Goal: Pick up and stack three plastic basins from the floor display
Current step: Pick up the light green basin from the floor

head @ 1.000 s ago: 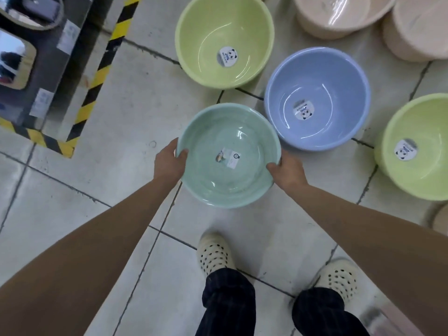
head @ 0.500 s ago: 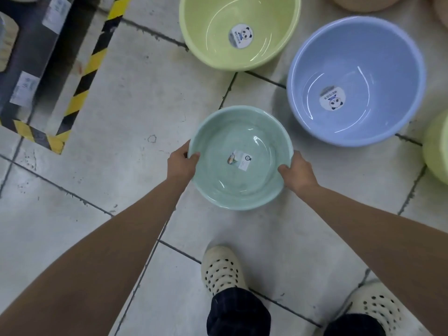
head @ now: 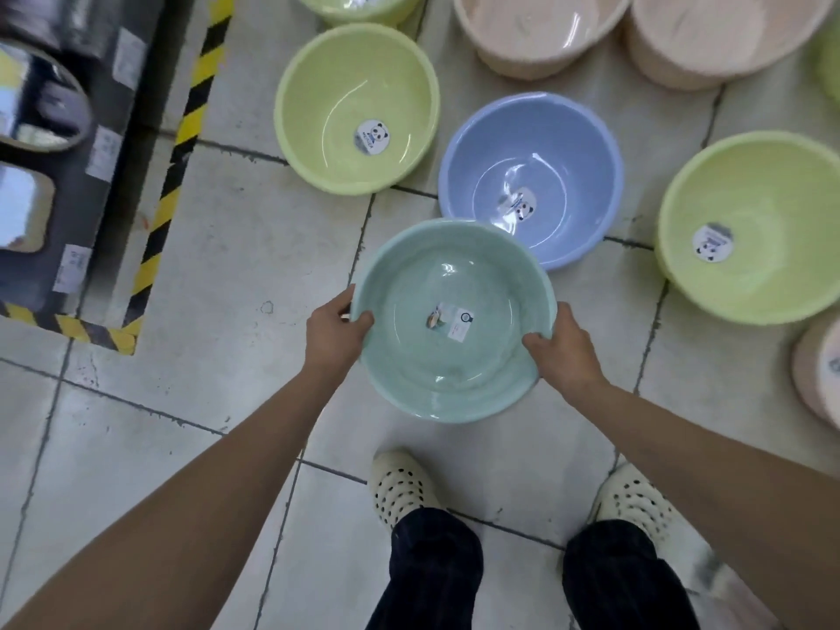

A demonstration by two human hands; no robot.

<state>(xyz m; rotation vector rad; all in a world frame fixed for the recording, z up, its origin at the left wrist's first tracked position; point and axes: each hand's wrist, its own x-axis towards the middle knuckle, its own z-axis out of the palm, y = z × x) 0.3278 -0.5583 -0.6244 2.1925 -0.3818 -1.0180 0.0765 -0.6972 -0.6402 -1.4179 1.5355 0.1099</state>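
Left hand [head: 334, 331] gripping left rim of mint green basin [head: 454, 320], thumb hooked inside. Right hand [head: 563, 352] same deal on right rim. Basin upright, held over tile floor [head: 236, 247], far edge overlapping blue basin [head: 532, 175]. Yellow-green basins [head: 357, 113] [head: 750, 225] either side, beige tubs [head: 541, 29] behind.

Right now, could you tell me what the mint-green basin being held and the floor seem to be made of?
Mint-green basin: likely glossy moulded plastic; bright highlights curve across its smooth inside. Floor: probably glazed ceramic tile; pale squares, dark grout lines, faint sheen.
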